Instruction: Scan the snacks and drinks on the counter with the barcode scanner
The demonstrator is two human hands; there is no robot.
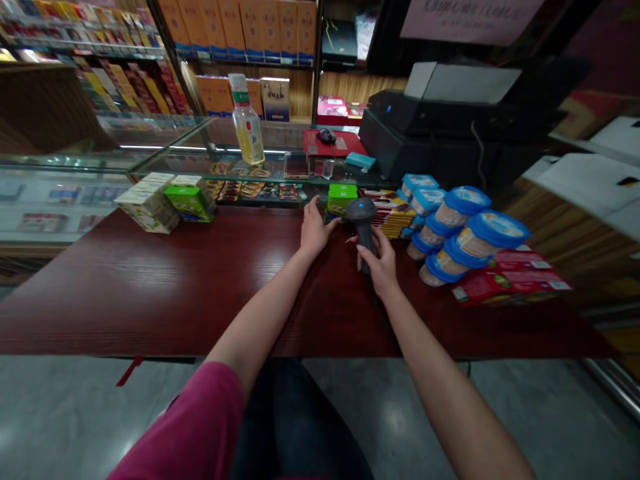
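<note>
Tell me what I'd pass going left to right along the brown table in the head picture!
Pale stacked cardboard boxes, bright green cardboard box, dark grey plastic scanner, round blue-lidded plastic tubs, red cardboard boxes.

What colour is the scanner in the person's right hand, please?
The scanner is dark grey, almost black; the head view shows it.

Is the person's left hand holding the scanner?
No, the right hand grips the scanner, while the left hand is at the green box.
</note>
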